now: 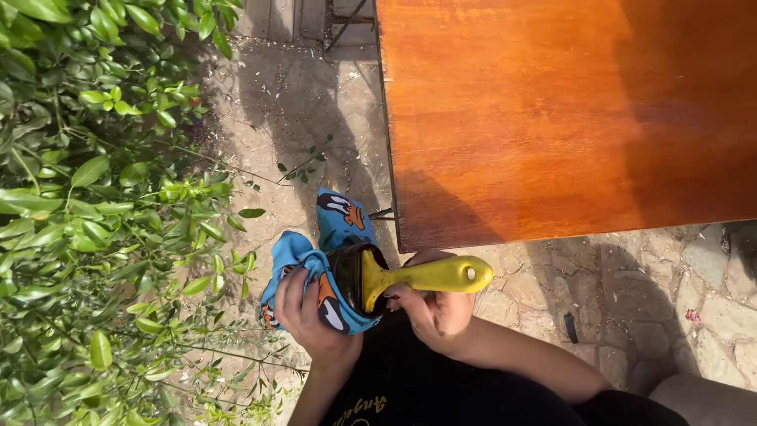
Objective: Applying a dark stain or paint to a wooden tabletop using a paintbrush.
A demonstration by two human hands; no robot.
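Note:
My right hand (438, 312) grips a paintbrush by its yellow handle (441, 275), the handle pointing right. The brush's dark head (352, 276) is buried in a blue patterned cloth (315, 268). My left hand (303, 312) clutches that cloth from below and wraps it around the bristles. Both hands are just in front of the near left corner of a glossy reddish-brown wooden tabletop (568, 118).
A dense green leafy bush (95, 221) fills the left side. Stone paving (292, 102) strewn with small debris runs between bush and table. Metal table legs (347, 24) show at the top. A pale stone (702, 398) lies at the bottom right.

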